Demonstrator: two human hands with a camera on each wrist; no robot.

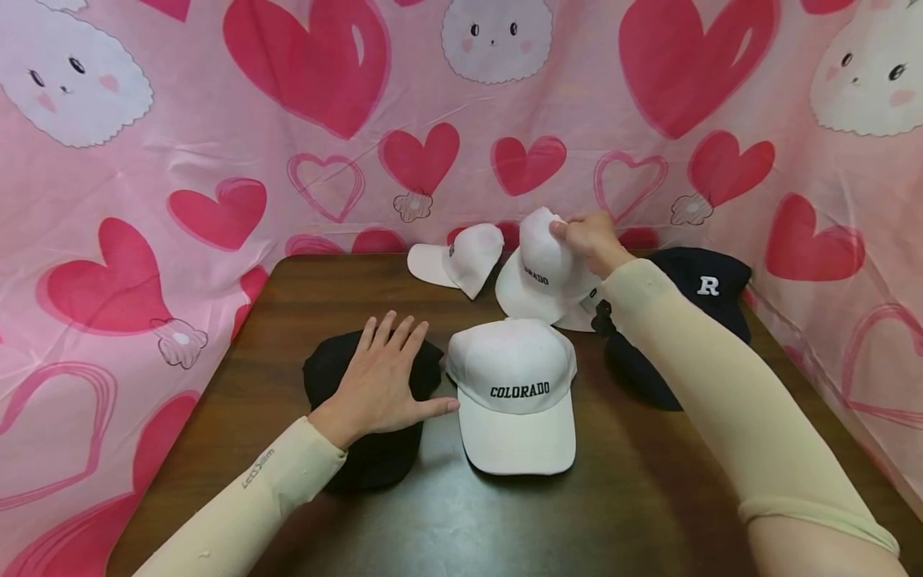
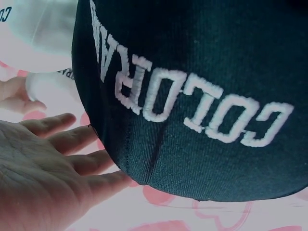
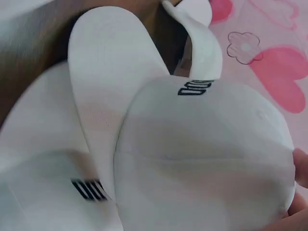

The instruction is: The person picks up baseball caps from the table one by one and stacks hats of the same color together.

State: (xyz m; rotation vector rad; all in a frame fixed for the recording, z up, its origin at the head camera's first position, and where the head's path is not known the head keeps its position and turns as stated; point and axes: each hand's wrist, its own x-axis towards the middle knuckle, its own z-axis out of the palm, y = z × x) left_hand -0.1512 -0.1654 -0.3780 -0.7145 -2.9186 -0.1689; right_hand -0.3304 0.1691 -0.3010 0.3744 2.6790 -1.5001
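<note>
My left hand [image 1: 378, 385] lies with straight, spread fingers over a black cap [image 1: 328, 365]; its thumb points toward the white COLORADO cap [image 1: 519, 393] beside it. White lettering shows on the black cap [image 2: 192, 110] in the left wrist view, with the fingers [image 2: 82, 149] at its edge. Farther back, my right hand [image 1: 591, 240] pinches the crown of another white cap [image 1: 541, 264], whose brim tilts down to the left. That held cap [image 3: 202, 159] fills much of the right wrist view and overlaps a further white cap [image 3: 38, 134].
A white cap [image 1: 461, 256] sits at the table's back edge, left of the held one. Dark navy caps, one with a white R [image 1: 709, 286], lie on the right, partly behind the right forearm. A pink heart-patterned cloth [image 1: 324, 208] hangs around the brown table [image 1: 461, 521].
</note>
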